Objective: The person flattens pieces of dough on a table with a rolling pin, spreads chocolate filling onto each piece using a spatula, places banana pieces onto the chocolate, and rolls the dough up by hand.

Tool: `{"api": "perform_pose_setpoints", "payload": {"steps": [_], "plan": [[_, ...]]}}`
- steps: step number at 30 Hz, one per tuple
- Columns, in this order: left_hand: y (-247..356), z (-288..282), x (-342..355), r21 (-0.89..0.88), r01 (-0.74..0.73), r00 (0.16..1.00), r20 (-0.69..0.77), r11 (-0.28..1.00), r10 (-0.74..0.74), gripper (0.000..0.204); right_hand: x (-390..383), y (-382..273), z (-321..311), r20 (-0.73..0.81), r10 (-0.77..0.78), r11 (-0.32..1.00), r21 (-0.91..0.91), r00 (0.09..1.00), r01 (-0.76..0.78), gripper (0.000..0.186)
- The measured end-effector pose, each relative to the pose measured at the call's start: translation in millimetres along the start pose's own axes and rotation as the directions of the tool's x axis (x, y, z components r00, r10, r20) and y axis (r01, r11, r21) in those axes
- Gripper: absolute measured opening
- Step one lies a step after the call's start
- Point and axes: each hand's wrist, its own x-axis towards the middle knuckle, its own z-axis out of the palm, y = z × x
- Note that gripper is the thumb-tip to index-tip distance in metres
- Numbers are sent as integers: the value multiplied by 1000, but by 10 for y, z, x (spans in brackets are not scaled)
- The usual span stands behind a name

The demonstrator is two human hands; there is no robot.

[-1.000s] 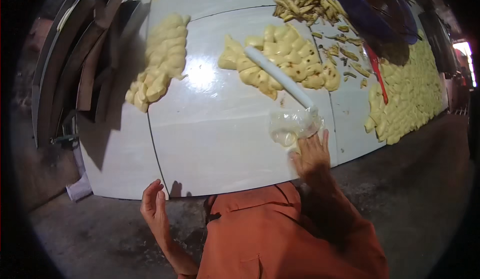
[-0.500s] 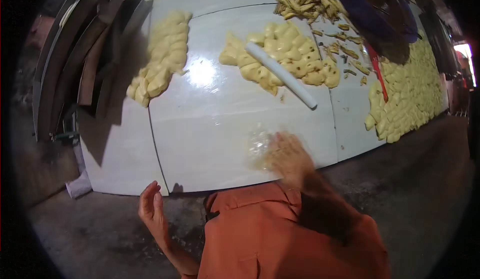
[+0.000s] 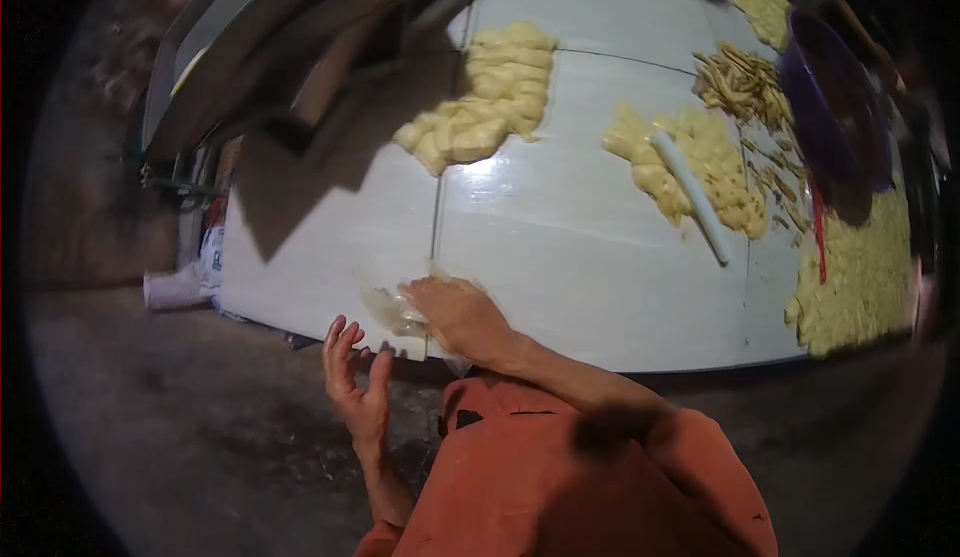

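My right hand (image 3: 460, 317) lies stretched over a crumpled clear plastic sheet (image 3: 390, 312) on the white tiled table (image 3: 290, 287), near its front edge. My left hand (image 3: 355, 377) hangs just beyond that edge, fingers curled but apart and empty. Pale yellow dough lumps form a patch at the back centre (image 3: 505, 87) and a spotted patch at the right (image 3: 650, 167), with a white rolling pin (image 3: 690, 197) lying across the latter.
Dark angled metal pieces (image 3: 320, 77) crowd the upper left, casting shadow on the table. Pale dried strips (image 3: 740, 87), a purple tub (image 3: 840, 107), a red long-handled tool (image 3: 820, 237) and a wide dough spread (image 3: 860, 287) occupy the right side. A floor (image 3: 200, 397) shows below.
My right hand has moved leftward with the plastic, from beside the rolling pin to near my left hand. The view has swung left, so things on the table appear farther right.
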Motion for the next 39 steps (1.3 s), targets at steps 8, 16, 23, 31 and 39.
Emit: {"api": "perform_pose_setpoints", "payload": {"steps": [8,16,23,31,39], "plan": [[-445,-129,-47,-639,300,854,-151,709,-497,73,439,-744,648,170,51,985,152,984,-77,42],[-1741,-532,-164,-750,191,716,-335,634,-612,35,421,-963,1509,541,-177,925,377,822,-49,65],[-3044,-739,547,70,582,766,-381,810,-518,22,747,-812,408,640,185,822,315,746,-474,40],[-3951,-535,702,-658,195,662,-459,727,-593,42,477,-89,-572,200,656,577,489,728,-654,39],[-4466,-661,770,31,322,831,-488,946,-267,53,610,823,-1191,-620,580,733,114,529,-670,33]]}}
